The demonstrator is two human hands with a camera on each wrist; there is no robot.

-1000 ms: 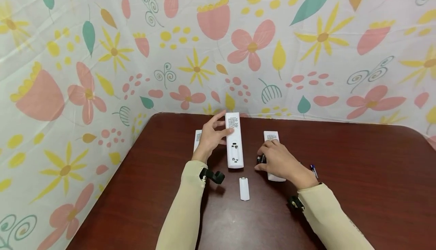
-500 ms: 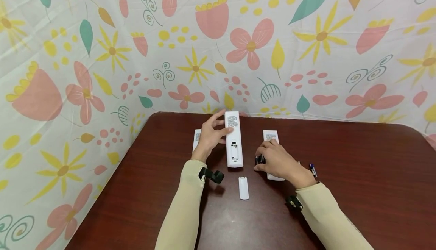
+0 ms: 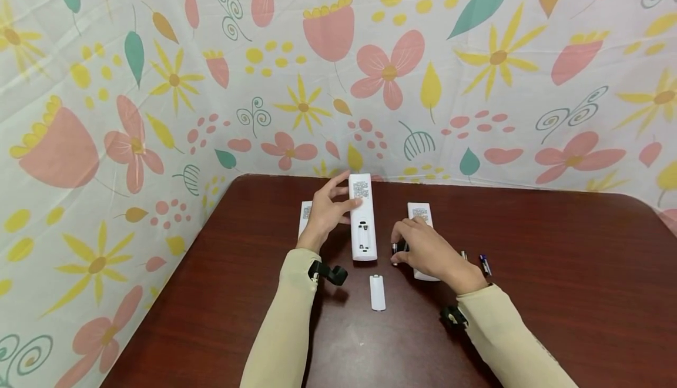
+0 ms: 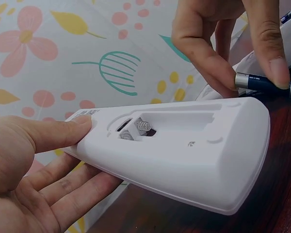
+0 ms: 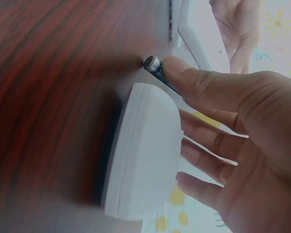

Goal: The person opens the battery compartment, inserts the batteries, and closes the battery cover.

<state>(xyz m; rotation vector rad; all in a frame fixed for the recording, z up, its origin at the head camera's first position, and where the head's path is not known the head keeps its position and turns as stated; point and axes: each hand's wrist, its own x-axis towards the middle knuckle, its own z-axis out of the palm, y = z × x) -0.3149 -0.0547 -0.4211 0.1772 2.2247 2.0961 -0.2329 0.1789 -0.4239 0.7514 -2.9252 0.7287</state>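
- The left hand (image 3: 325, 216) is clamped on the middle remote (image 3: 364, 216), its thumb on top and its other fingers beneath; the remote is back side up, its long axis running from near to far.
- The battery slot (image 4: 177, 124) of that remote lies uncovered at the near end; coiled springs (image 4: 143, 126) show at its far end.
- The right hand (image 3: 431, 251) pinches a dark battery (image 4: 256, 82) between thumb and forefinger, between the middle remote and the right remote (image 3: 419, 210); whether the battery touches the table (image 3: 560, 276) cannot be told.
- The right remote lies back up under the right hand, which hides its middle; it cannot be told whether the other fingers rest on it.
- The left remote (image 3: 305, 211) lies beyond the left wrist, mostly hidden.
- The white battery cover (image 3: 378, 293) lies on the near side of the middle remote, well apart from both hands.
- A blue battery (image 3: 485, 264) lies right of the right wrist; a pale object (image 3: 463, 255), partly hidden, is just left of it.
- A flowered cloth (image 3: 338, 111) hangs along the far and left sides; both sleeves (image 3: 282, 317) are beige.
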